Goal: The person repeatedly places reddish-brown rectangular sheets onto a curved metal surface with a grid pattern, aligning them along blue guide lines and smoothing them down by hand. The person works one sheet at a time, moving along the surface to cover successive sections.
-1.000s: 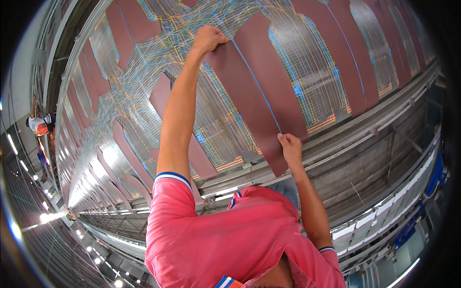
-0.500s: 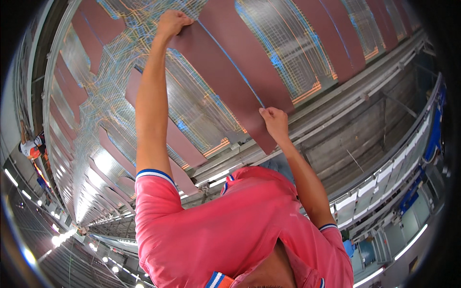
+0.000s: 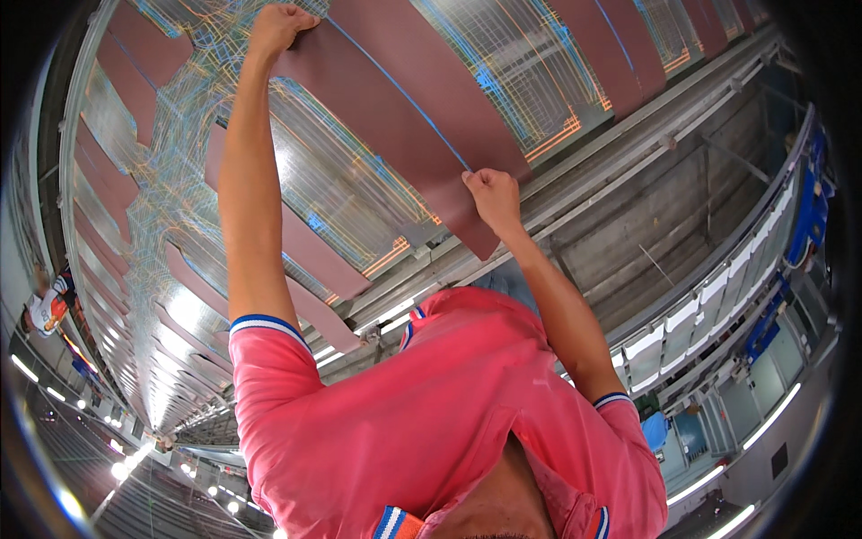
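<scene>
A long maroon fabric panel (image 3: 368,112) stretches between my two hands over a shiny table printed with coloured lines. At its far end, my left hand (image 3: 280,31) pinches the corner with fingers closed. My right hand (image 3: 495,198) grips the near part of the panel's edge, thumb and fingers pressed together. Along that edge runs a blue line (image 3: 395,85), with another maroon panel (image 3: 458,81) lying on its right side. The near tip of the held panel hangs past the printed area toward my body.
More maroon panels (image 3: 310,247) lie in rows on the printed table (image 3: 314,153). A metal rail (image 3: 575,171) borders its near side. Another person (image 3: 47,305) is at the far left. Blue items (image 3: 808,198) hang along a rack at the right.
Both hands keep their pinch on the panel. The whole view has shifted, so table, hands and panel appear slightly higher and further left.
</scene>
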{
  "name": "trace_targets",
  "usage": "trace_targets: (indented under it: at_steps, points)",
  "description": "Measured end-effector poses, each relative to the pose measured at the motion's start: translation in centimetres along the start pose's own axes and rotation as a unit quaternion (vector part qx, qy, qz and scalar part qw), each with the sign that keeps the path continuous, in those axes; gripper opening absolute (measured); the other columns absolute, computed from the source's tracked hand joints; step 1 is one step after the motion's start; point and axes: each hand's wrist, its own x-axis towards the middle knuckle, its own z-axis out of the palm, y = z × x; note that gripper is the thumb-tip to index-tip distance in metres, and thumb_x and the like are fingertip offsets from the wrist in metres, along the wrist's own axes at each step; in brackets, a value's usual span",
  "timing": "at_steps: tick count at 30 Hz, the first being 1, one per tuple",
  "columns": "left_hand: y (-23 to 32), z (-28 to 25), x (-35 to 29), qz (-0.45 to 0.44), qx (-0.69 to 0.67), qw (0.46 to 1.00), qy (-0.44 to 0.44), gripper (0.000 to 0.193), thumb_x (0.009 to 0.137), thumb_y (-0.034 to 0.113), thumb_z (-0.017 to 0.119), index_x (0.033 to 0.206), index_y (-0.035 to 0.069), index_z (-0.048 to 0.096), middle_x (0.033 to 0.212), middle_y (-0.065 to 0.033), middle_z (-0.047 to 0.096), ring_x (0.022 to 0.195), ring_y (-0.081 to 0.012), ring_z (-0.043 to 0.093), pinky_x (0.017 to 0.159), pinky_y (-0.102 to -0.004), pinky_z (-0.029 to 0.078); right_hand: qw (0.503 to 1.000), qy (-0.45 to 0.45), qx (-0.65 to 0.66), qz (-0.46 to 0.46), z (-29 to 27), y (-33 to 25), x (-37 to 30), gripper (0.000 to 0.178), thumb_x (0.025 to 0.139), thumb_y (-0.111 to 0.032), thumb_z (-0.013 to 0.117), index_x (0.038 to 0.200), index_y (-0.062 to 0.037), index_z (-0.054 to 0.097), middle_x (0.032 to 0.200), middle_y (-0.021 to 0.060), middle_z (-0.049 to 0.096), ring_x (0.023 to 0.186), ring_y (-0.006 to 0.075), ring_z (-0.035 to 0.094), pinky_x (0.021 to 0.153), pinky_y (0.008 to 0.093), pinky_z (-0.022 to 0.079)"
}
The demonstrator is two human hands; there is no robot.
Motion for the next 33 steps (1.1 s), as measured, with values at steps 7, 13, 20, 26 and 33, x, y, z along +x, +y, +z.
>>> trace_targets:
  at_steps: [7,13,20,26,33]
  points:
    - [0.2,0.2,-0.2,0.007,0.001,1.0,0.011,0.02,0.081,0.024,0.08,0.078,0.005,0.074,0.067,0.0026,0.063,0.058,-0.0069,0.051,0.053,-0.0253,0.039,1.0,0.008,0.007,0.0,0.1,0.2,0.1,0.037,0.088,-0.034,0.067,0.073,-0.0003,0.069,0.06,0.0169,0.062,0.059,0.0342,0.065,0.06,0.0459,0.046]
    - [1.0,0.0,-0.7,-0.014,0.016,1.0,0.009,0.021,0.08,0.025,0.08,0.077,0.005,0.073,0.066,0.0024,0.063,0.057,-0.0073,0.052,0.053,-0.0253,0.04,1.0,-0.002,-0.006,0.024,0.0,-0.2,0.1,0.036,0.088,-0.035,0.066,0.074,-0.0016,0.07,0.062,0.017,0.063,0.061,0.0347,0.065,0.061,0.046,0.047]
    - [1.0,0.0,-0.7,-0.021,0.007,1.0,0.009,0.021,0.08,0.025,0.079,0.079,0.005,0.074,0.067,0.0005,0.066,0.057,-0.008,0.054,0.053,-0.0277,0.043,0.999,0.006,-0.016,0.031,0.4,0.0,0.3,0.036,0.088,-0.034,0.068,0.073,-0.0014,0.069,0.062,0.0153,0.062,0.061,0.0307,0.06,0.06,0.0442,0.045]
    - [3.2,0.5,-1.6,-0.021,0.083,0.996,0.039,0.02,0.076,0.023,0.08,0.078,0.003,0.076,0.067,-0.0024,0.066,0.059,-0.0107,0.058,0.054,-0.0283,0.046,0.999,0.029,-0.033,0.003,0.5,-0.1,0.2,0.038,0.087,-0.036,0.067,0.071,-0.0011,0.069,0.065,0.0187,0.065,0.066,0.0384,0.065,0.064,0.0476,0.048]
    - [5.4,1.8,-3.6,-0.029,0.208,0.964,0.164,0.039,0.072,0.032,0.085,0.094,0.001,0.072,0.104,-0.0173,0.067,0.095,-0.03,0.063,0.086,-0.0491,0.049,0.999,0.032,-0.012,0.006,0.5,-0.5,0.1,0.042,0.087,-0.033,0.067,0.064,0.0016,0.062,0.056,0.0168,0.058,0.054,0.0341,0.058,0.058,0.0476,0.042]
